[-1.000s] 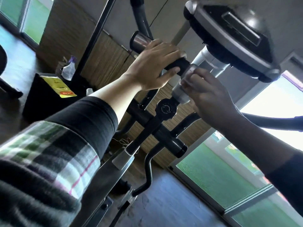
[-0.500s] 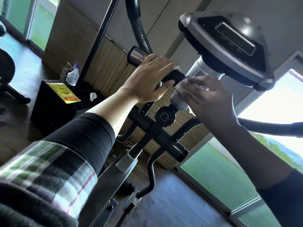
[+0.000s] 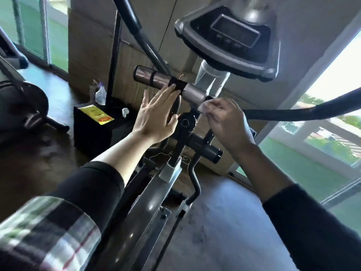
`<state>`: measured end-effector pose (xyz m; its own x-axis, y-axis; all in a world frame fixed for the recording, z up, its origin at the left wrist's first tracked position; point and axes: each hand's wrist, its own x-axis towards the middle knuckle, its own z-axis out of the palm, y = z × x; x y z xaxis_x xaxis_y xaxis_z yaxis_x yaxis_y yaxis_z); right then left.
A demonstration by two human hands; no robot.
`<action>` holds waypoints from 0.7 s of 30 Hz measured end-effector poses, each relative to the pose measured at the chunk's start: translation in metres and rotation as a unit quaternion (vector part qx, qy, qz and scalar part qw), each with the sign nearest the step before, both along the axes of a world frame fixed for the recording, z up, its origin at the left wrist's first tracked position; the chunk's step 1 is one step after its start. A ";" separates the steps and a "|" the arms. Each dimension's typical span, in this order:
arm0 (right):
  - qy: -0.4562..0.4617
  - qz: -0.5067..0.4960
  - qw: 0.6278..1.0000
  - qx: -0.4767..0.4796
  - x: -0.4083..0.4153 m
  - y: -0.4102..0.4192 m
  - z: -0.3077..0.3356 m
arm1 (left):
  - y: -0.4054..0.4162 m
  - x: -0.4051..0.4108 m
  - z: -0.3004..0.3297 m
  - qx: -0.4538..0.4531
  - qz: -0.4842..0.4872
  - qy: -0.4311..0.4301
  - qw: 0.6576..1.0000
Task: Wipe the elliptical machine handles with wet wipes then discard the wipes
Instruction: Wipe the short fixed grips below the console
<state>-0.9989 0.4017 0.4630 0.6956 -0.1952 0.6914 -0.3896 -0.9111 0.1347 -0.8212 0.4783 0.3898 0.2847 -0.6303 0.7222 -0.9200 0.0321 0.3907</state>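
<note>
The handle (image 3: 168, 81), a short bar with its long axis running left to right beneath the console (image 3: 230, 38), lies just above both hands: right hand (image 3: 228, 122) pinching a wet wipe (image 3: 204, 106) at its right end, left hand (image 3: 156, 116) open, fingers (image 3: 168, 92) grazing its middle.

A single wide-angle view looks from the person's head, forward and down along both forearms, tilted. It sits close: the left hand (image 3: 156, 116) and right hand (image 3: 228, 122) fill mid-frame, the console (image 3: 234, 38) just above them.
</note>
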 end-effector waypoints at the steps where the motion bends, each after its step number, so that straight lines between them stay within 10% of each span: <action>1: -0.012 0.002 1.000 0.013 -0.010 0.004 -0.005 | 0.010 -0.014 -0.008 0.047 -0.002 0.010 0.999; 21: -0.101 -0.259 0.878 0.390 -0.291 0.081 -0.235 | 0.051 -0.285 -0.164 0.468 -0.128 0.006 0.875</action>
